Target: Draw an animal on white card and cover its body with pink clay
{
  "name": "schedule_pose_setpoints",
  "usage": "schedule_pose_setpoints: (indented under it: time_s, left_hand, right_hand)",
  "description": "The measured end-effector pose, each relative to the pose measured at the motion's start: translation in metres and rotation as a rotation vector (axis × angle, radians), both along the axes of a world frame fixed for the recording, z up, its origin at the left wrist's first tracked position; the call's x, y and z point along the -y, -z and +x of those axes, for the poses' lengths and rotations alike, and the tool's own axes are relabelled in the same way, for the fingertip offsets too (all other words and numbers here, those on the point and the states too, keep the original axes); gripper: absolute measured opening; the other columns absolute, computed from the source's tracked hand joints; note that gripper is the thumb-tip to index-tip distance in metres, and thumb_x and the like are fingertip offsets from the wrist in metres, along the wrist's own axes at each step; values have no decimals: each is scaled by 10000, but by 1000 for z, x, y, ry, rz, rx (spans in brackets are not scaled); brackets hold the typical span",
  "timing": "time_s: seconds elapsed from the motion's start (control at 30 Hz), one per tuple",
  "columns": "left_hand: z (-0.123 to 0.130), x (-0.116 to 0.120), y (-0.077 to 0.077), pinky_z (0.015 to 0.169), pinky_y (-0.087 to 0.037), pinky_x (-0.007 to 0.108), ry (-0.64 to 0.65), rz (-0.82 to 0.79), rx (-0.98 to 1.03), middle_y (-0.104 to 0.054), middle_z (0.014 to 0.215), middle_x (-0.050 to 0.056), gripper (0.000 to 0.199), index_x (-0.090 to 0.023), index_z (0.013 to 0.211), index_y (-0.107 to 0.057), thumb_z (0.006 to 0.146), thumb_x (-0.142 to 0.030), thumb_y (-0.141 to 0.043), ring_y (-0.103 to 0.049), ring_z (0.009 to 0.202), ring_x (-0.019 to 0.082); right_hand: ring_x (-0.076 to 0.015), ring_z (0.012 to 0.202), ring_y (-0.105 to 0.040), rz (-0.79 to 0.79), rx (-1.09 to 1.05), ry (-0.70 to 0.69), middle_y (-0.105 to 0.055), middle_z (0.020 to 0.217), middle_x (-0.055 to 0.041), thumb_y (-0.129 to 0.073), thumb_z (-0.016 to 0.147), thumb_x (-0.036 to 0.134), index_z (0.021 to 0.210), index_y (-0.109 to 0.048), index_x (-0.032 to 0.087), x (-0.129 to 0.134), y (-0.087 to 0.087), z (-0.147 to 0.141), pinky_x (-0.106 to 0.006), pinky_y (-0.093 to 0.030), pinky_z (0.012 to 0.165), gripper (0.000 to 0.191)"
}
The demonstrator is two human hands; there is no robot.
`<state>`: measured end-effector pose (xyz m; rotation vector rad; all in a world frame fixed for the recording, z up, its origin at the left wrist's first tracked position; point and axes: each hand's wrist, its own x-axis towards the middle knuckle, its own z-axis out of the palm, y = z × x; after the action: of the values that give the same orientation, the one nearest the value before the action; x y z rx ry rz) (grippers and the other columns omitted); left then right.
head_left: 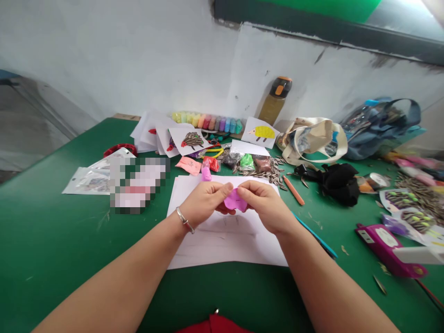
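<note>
My left hand and right hand pinch opposite edges of the pink clay over the white paper. I seem to be flattening it; shaping it further calls for light, even pressure.

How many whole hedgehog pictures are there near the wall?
2: the dark seed-covered hedgehog on the left, and the yellow hedgehog in front of the bottle. More may be hidden on the overlapped sheets.

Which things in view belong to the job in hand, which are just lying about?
Likely the job's:
pink clay in left hand and right hand
paper below
seeds

Likely just lying about:
bottle
cream bag
magenta device
</note>
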<state>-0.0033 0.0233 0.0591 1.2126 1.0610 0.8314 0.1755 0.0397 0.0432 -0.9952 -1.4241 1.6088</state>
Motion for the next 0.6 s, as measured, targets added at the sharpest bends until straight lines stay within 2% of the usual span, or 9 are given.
schedule_pose_setpoints:
  time_s: [0.07,0.17,0.3,0.37,0.5,0.6]
  left_hand:
    - [0,0,1,664,-547,285,-8,-20,13,-683,751,76,448,-113,764,-669,829,-553,-610,-685,677,170]
    - [0,-1,2,725,-550,300,8,-33,15,-707,828,84,302,-118,916,-681,772,-380,-727,-688,751,179]
    - [1,-1,2,753,-557,352,2,-35,-16,-723,880,97,413,-124,1158,-607,777,-242,-714,-704,805,215]
    - [2,0,1,747,-563,369,-17,-28,-37,-724,862,93,435,-120,1198,-576,789,-212,-693,-709,786,221]
    - [0,0,0,752,-569,369,-18,-21,-49,-719,823,88,389,-101,1159,-599,796,-209,-688,-707,754,210]
    - [-2,-1,0,756,-565,355,-10,-63,-8,-709,842,83,435,-110,1171,-598,817,-342,-698,-699,760,194]
  right_hand:
    - [-103,604,-513,41,14,19,-576,654,18,-656,827,405,758,-632,175,0,2,0,-251,-407,571,241]
    - [-108,608,-521,25,20,51,-589,663,14,-659,822,398,782,-638,174,-1,2,0,-256,-407,573,229]
    - [-123,646,-565,-71,-15,-9,-631,731,3,-722,769,379,897,-630,186,-1,1,1,-266,-423,594,249]
    - [-117,644,-559,-89,-14,-42,-626,716,6,-741,750,349,870,-633,173,-2,1,1,-263,-424,601,239]
    - [-101,621,-527,-70,-5,-52,-599,667,20,-732,756,302,796,-634,157,-1,1,2,-256,-414,599,179]
    - [-97,619,-523,-60,-14,-56,-599,676,22,-720,769,298,800,-638,162,-1,2,3,-254,-409,596,163]
